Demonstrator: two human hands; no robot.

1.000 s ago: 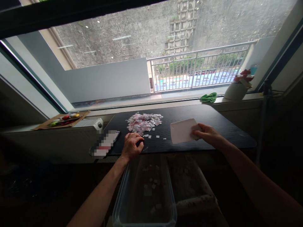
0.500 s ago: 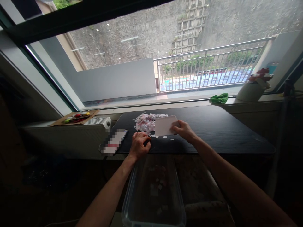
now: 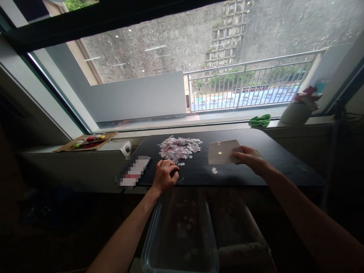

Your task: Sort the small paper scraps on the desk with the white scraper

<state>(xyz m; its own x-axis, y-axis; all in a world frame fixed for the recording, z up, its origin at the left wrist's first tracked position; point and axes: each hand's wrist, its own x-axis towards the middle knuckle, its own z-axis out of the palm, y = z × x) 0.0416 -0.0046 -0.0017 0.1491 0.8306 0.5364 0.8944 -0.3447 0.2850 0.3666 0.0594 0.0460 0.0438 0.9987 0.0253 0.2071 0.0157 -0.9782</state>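
Observation:
A heap of small torn white and pinkish paper scraps point(image 3: 178, 147) lies on the dark table point(image 3: 264, 151). My left hand point(image 3: 166, 175) rests at the table's near side, just below the heap, its fingers curved with a gap between thumb and forefinger; the fingertips are partly hidden. My right hand point(image 3: 249, 159) grips the right end of a white flat plastic scraper point(image 3: 223, 152), slightly blurred, held over the table to the right of the heap. A few loose scraps point(image 3: 214, 171) lie below the scraper.
Under the table's front edge stands a clear plastic bin point(image 3: 213, 242) with several scraps inside. A phone point(image 3: 133, 172) lies at the table's left. A green cloth point(image 3: 260, 120) and a white jug with a red top point(image 3: 297, 111) stand on the windowsill. A radiator point(image 3: 115, 146) is at the left.
My right hand has moved right with the scraper, away from the heap. Some loose scraps now lie further right. My left hand stays near the heap.

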